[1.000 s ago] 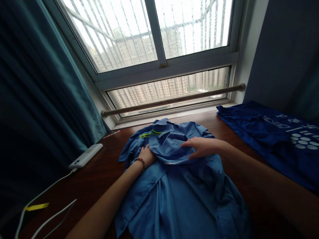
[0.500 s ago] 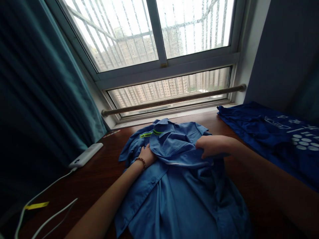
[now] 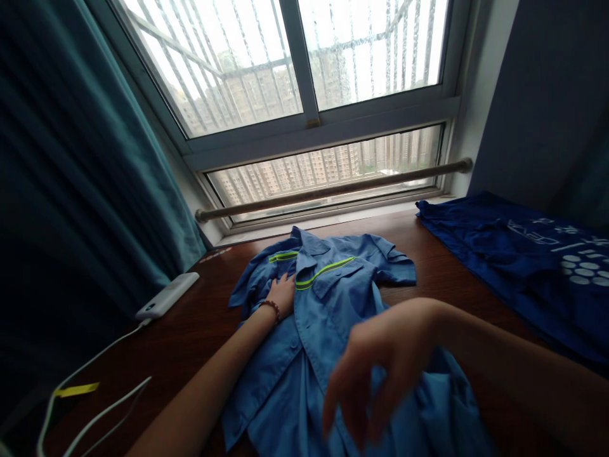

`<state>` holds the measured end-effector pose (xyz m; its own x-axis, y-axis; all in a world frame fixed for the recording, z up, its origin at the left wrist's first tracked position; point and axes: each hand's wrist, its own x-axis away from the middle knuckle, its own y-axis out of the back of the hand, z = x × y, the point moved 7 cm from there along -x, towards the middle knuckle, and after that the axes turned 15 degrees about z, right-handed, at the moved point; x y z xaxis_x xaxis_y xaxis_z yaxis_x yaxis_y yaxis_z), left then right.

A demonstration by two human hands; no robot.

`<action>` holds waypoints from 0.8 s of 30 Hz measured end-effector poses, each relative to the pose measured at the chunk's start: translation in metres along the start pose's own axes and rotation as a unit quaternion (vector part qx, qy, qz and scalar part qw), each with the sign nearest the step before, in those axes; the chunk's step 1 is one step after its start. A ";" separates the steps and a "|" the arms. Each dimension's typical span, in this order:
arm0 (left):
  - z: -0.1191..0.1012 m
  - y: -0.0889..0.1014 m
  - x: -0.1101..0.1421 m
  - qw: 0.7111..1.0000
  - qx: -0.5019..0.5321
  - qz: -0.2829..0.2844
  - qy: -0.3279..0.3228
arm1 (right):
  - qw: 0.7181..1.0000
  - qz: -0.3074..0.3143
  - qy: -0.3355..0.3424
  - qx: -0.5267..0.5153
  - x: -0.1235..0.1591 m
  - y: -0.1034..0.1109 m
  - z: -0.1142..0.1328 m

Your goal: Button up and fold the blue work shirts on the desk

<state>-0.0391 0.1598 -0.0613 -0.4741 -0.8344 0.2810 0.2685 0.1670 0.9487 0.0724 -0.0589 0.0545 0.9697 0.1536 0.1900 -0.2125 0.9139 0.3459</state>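
Observation:
A light blue short-sleeved work shirt (image 3: 328,317) with yellow-green stripes lies front up, its collar toward the window. My left hand (image 3: 281,296) rests flat on the shirt's left front, just beside the button edge, fingers spread. Over the lower right part of the shirt hovers my right hand (image 3: 380,362), somewhat blurred. Its fingers hang down, loosely bent and apart, with nothing seen between them. The lower right of the shirt is partly hidden behind this hand.
The shirt lies on a dark brown wooden surface (image 3: 200,330). On the left are a white power bank (image 3: 167,296) with a white cable (image 3: 99,355) and a teal curtain (image 3: 95,158). Dark blue printed cloth (image 3: 514,254) lies at right. A metal rail (image 3: 333,189) crosses the window.
My right hand has let go of the shirt's right front and come down toward me. That front, folded over before, now lies spread with its stripe and right sleeve showing. My left hand stays in place.

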 end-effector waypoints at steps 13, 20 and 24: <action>-0.005 0.010 0.005 0.999 0.034 -0.001 0.006 | 0.762 -0.399 -0.400 0.317 0.076 0.086 -0.180; -0.004 0.026 0.016 0.997 0.047 0.049 0.019 | 0.715 -0.409 -0.510 0.248 0.138 0.097 -0.205; 0.012 0.029 0.029 0.990 0.030 0.125 0.061 | 0.680 -0.430 -0.557 0.204 0.173 0.097 -0.215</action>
<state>-0.0551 0.1462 -0.0242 -0.2937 -0.8200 0.4912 0.3121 0.4035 0.8601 0.2457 0.1370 -0.0763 0.1111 -0.9600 0.2571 0.1393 0.2712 0.9524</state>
